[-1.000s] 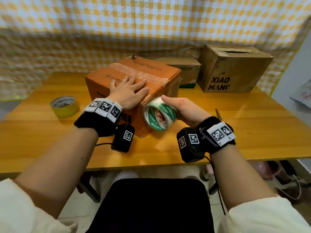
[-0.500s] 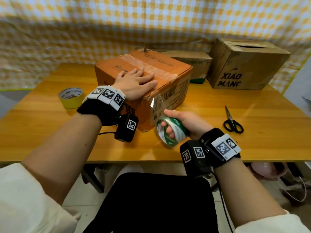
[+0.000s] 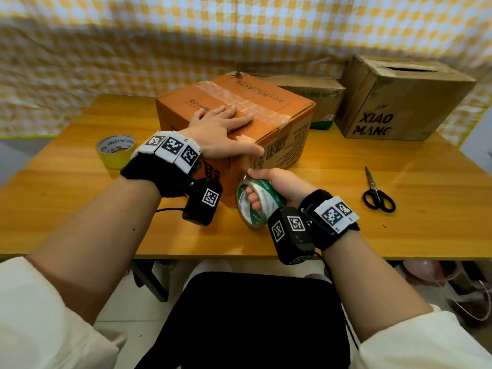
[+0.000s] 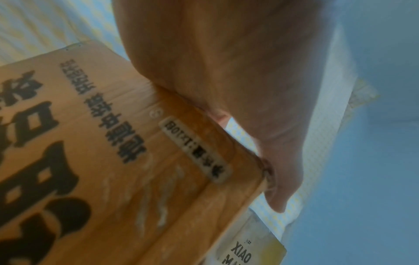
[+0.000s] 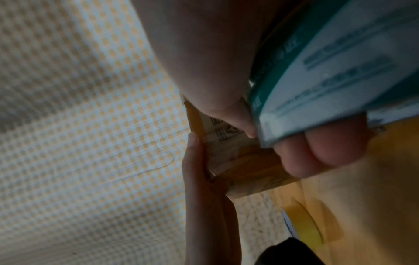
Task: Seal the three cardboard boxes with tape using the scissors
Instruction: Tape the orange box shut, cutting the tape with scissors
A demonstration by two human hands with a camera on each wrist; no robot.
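An orange cardboard box (image 3: 279, 113) stands mid-table with clear tape along its top seam. My left hand (image 3: 223, 131) lies flat on the box top, fingers straight, thumb at the near corner; the left wrist view shows the palm (image 4: 238, 71) pressed on the box edge (image 4: 158, 143). My right hand (image 3: 274, 185) grips a green-and-white tape roll (image 3: 257, 206) by the box's near corner, fingers through its core, a clear strip running up to the box. The right wrist view shows the roll (image 5: 328, 71) close up. Black scissors (image 3: 376, 194) lie to the right.
A brown box marked XIAO MANG (image 3: 399, 99) stands at back right with its top slot open. A low box (image 3: 311, 94) sits behind the orange one. A yellow tape roll (image 3: 115, 150) lies at left. The table's front edge (image 3: 239, 255) is close to my wrists.
My right hand has drawn the tape roll down from the box's top edge to the table beside the near corner. The left hand stays flat on top. The scissors have come into view.
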